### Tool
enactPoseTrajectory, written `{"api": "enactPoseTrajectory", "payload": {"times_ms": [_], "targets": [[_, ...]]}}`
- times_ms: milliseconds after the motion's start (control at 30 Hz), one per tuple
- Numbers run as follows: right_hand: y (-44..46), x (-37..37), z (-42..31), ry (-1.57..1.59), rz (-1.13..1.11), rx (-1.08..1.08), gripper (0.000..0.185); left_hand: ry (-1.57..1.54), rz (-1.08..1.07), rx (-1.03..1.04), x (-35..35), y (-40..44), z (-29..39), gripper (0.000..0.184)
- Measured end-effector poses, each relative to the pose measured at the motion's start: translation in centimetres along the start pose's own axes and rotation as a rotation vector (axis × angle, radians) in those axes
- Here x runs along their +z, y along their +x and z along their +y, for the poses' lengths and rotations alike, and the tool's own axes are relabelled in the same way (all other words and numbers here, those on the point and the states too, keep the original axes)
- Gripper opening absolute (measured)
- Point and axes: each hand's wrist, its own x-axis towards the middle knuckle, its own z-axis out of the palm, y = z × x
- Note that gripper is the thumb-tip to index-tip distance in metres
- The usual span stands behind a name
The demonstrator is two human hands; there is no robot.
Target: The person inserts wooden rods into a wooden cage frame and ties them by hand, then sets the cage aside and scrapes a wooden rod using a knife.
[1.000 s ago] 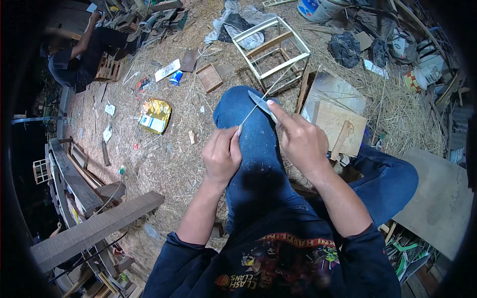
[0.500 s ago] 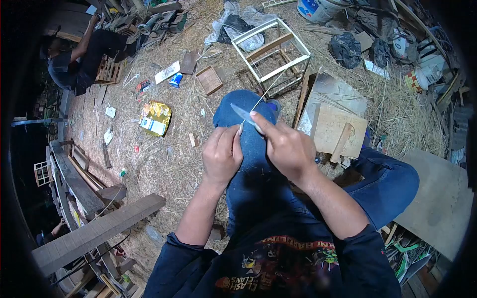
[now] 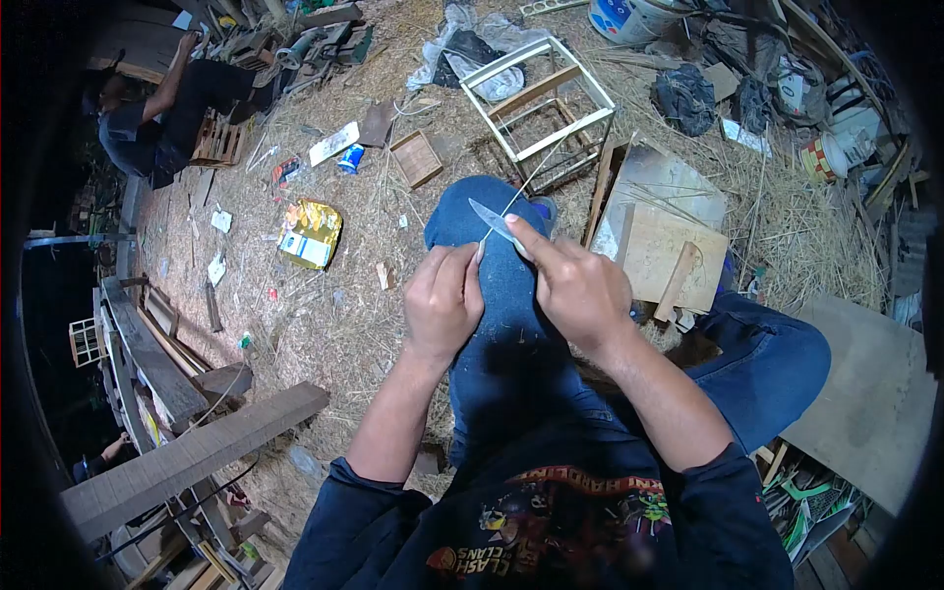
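Over my raised knee [image 3: 467, 208], my left hand [image 3: 442, 303] is closed with thumb and fingers pinching the near end of a thin pale strip [image 3: 538, 169]. From the pinch the strip runs up and away towards the wooden frame. My right hand [image 3: 585, 295] grips a knife [image 3: 490, 219], its index finger stretched along the back of the blade and its handle hidden in the palm. The blade lies across the strip, just beyond my left fingertips, with the tip pointing left. Whether the edge is cutting into the strip I cannot tell.
A slatted wooden frame [image 3: 536, 147] stands beyond my knee, with a shallow wooden box [image 3: 417, 159] beside it. Boards [image 3: 678, 261] lie to the right. A yellow packet [image 3: 311, 234] is on the straw-covered ground. A thick beam [image 3: 197, 462] juts in at left; another person [image 3: 147, 128] sits upper left.
The knife and my right hand have shifted slightly to the right along the strip's side. My left hand keeps its pinch, almost in the same place.
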Motion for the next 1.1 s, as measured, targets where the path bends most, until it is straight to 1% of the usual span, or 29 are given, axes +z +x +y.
{"api": "enactPoseTrajectory", "payload": {"times_ms": [133, 367, 433, 533, 667, 767, 833, 933, 1067, 1100], "targets": [[-0.4, -0.1, -0.1, 0.000, -0.040, -0.007, 0.054, -0.010, -0.004, -0.014, 0.0, -0.2, 0.0, 0.011], [-0.2, 0.1, 0.0, 0.021, -0.003, -0.002, 0.055, 0.012, -0.007, -0.008, 0.1, -0.1, -0.2, 0.011], [-0.5, 0.2, 0.0, 0.009, 0.006, -0.054, 0.058, -0.004, -0.005, 0.006, 0.2, -0.2, -0.3, 0.011], [-0.4, -0.5, -0.4, -0.001, -0.054, -0.003, 0.057, 0.002, -0.017, -0.006, 0.1, -0.2, -0.2, 0.011], [-0.6, -0.3, -0.3, -0.016, -0.052, -0.013, 0.057, 0.004, -0.009, -0.005, 0.2, -0.2, -0.4, 0.010], [-0.8, 0.1, 0.0, 0.021, -0.004, -0.074, 0.058, 0.002, -0.007, 0.010, -0.2, -0.2, -0.1, 0.010], [-0.7, -0.1, -0.1, 0.032, -0.001, -0.059, 0.057, -0.051, 0.015, -0.056, -0.7, -0.4, 0.3, 0.012], [-0.7, -0.1, 0.1, 0.012, 0.003, -0.050, 0.056, -0.014, 0.067, -0.078, -1.1, -2.2, -0.1, 0.012], [-0.2, -0.2, 0.0, -0.013, 0.019, -0.053, 0.056, 0.005, 0.107, -0.081, -0.7, -3.3, -0.3, 0.012], [0.0, -0.3, -0.1, -0.018, -0.004, -0.026, 0.054, 0.014, 0.124, -0.052, -0.5, -3.3, -0.5, 0.011]]}}
